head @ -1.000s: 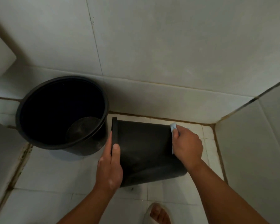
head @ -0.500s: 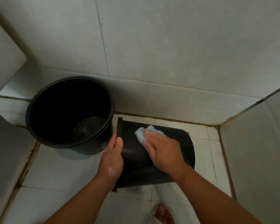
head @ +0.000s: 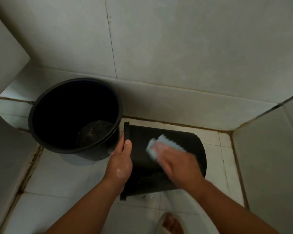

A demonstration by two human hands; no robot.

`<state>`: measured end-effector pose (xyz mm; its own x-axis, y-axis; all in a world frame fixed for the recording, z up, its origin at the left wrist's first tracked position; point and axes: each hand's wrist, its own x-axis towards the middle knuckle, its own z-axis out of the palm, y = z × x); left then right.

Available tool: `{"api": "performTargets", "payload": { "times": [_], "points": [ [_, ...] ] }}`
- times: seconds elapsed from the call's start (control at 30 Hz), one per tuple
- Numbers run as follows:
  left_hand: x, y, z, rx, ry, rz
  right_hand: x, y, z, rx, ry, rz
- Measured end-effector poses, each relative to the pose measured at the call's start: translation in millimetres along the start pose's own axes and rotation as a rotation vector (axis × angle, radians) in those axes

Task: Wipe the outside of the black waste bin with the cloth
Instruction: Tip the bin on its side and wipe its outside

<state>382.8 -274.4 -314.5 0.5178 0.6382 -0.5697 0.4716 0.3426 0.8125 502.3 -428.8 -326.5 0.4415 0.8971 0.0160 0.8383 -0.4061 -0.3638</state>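
1 black bucket [head: 74, 115] stands touching the tipped waste bin [head: 159, 169]; left hand [head: 120, 164] clamps its rim; right hand [head: 178, 164], blurred, presses the cloth [head: 166, 144]; tiled floor [head: 61, 179], corner walls [head: 193, 56].

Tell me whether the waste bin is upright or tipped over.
Tipped: the waste bin lies on its side on the floor, rim toward the bucket.

Bare forearms, pale sandal [head: 161, 222]

walls [head: 193, 48]: large pale grey tiles meeting in a corner at right | floor [head: 61, 174]: white tiles, dark stained grout | light: dim | black bucket [head: 41, 132] standing at left
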Motion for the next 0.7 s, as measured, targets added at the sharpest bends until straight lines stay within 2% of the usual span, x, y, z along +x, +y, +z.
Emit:
{"api": "performTargets", "payload": {
  "times": [0.07,0.1,0.13,0.17,0.27,0.3,0.33,0.37,0.4,0.5,0.57,0.6,0.63,0.7],
  "points": [
    [-2,1,3,0.007,0.012,0.019,16,13,-5,0.041,0.17,0.433],
    [-2,1,4,0.016,0.028,0.03,22,10,-3,0.034,0.217,0.547],
    [-2,1,4,0.031,0.044,0.04,26,-3,-1,0.015,0.229,0.559],
    [-1,-1,4,0.041,0.052,0.049,25,-21,5,0.037,0.226,0.473],
    [-1,-3,1,0.03,0.035,0.04,3,-61,28,0.123,0.127,-0.025],
    [-3,-3,1,0.03,0.031,0.038,-3,-54,30,0.121,0.092,-0.128],
    [-5,-2,0,0.038,0.027,0.039,-6,-41,29,0.092,0.069,-0.149],
    [-7,-1,0,0.058,0.024,0.049,-8,-24,27,0.056,0.076,-0.078],
    [-8,0,0,0.075,0.024,0.061,-7,-7,24,0.051,0.126,0.08],
    [-9,-2,1,0.079,0.025,0.075,4,36,3,0.025,0.288,0.68],
    [-9,-4,2,0.094,0.047,0.077,13,29,3,-0.075,0.329,0.814],
    [-9,-3,3,0.099,0.054,0.081,16,10,7,-0.069,0.328,0.775],
    [-9,-2,4,0.102,0.056,0.093,17,-13,14,-0.04,0.315,0.658],
    [-7,1,4,0.097,0.048,0.092,10,-62,32,0.05,0.224,0.314]
  ]
}}
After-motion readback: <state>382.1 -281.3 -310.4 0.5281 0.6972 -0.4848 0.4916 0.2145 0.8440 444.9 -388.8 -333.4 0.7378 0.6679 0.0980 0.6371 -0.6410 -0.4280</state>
